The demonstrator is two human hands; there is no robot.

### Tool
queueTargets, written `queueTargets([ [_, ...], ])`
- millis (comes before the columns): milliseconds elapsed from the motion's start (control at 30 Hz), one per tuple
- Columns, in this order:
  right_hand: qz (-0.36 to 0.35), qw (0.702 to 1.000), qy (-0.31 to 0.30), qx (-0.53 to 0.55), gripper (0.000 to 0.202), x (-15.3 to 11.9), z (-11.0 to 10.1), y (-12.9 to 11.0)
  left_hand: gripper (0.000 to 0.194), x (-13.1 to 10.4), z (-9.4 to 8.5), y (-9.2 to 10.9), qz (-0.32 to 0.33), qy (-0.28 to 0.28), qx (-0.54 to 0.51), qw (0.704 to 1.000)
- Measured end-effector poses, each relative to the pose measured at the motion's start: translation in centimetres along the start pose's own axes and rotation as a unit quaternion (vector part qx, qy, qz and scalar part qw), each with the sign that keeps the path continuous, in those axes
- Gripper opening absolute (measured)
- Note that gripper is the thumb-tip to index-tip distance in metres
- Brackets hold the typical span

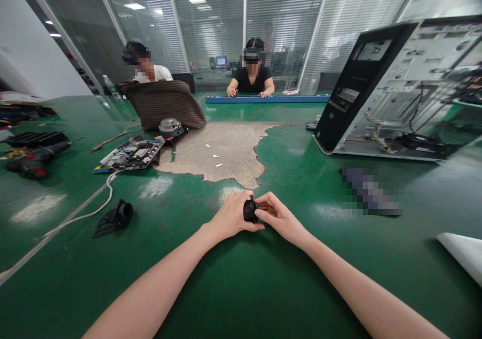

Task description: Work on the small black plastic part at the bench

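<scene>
Between my two hands, just over the green table, is a small round black part (249, 210) with a ringed edge; its exact kind I cannot make out. My left hand (232, 212) is wrapped round it from the left, thumb below and fingers over the top. From the right, my right hand (276, 214) pinches its side with thumb and fingertips. A black plastic piece with a round collar and flat base (116, 217) lies to the left of my forearm. Some of the held part is hidden by my fingers.
An opened computer case (361, 88) stands at the right, a blurred dark flat object (371, 193) before it. At left lie a circuit board (130, 154), a cordless drill (37, 160) and a pale cable (109, 191). Two people sit across the table (241, 289), behind a brown cloth-covered thing (161, 103) and a blue bar (286, 99).
</scene>
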State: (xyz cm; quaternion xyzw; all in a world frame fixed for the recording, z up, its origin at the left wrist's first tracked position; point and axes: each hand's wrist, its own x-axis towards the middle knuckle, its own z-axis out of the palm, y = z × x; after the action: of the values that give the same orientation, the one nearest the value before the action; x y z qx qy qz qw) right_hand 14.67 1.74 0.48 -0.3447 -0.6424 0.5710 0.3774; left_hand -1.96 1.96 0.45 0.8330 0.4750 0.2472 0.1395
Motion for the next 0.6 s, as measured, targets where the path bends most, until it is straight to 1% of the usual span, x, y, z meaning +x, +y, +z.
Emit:
queueTargets([
  [100, 0.004, 1.000, 0.003, -0.017, 0.025, 0.07, 0.00, -0.08, 0.066, 0.01, -0.01, -0.01, 0.002, 0.001, 0.001, 1.000],
  [233, -0.002, 0.999, -0.036, 0.005, 0.029, -0.10, -0.32, 0.04, 0.063, 0.04, -0.11, 0.04, 0.007, -0.003, 0.005, 1.000],
  [300, -0.010, 0.999, -0.045, 0.016, 0.032, -0.23, -0.42, 0.11, 0.062, 0.05, -0.13, 0.06, 0.006, -0.006, 0.011, 1.000],
  [500, -0.010, 1.000, -0.022, 0.013, 0.017, -0.27, -0.14, 0.20, 0.066, 0.05, 0.05, -0.03, 0.009, 0.005, 0.004, 1.000],
  [600, -0.009, 1.000, -0.004, -0.001, 0.020, -0.12, -0.05, 0.33, 0.067, 0.05, 0.16, -0.11, 0.010, 0.004, 0.006, 1.000],
])
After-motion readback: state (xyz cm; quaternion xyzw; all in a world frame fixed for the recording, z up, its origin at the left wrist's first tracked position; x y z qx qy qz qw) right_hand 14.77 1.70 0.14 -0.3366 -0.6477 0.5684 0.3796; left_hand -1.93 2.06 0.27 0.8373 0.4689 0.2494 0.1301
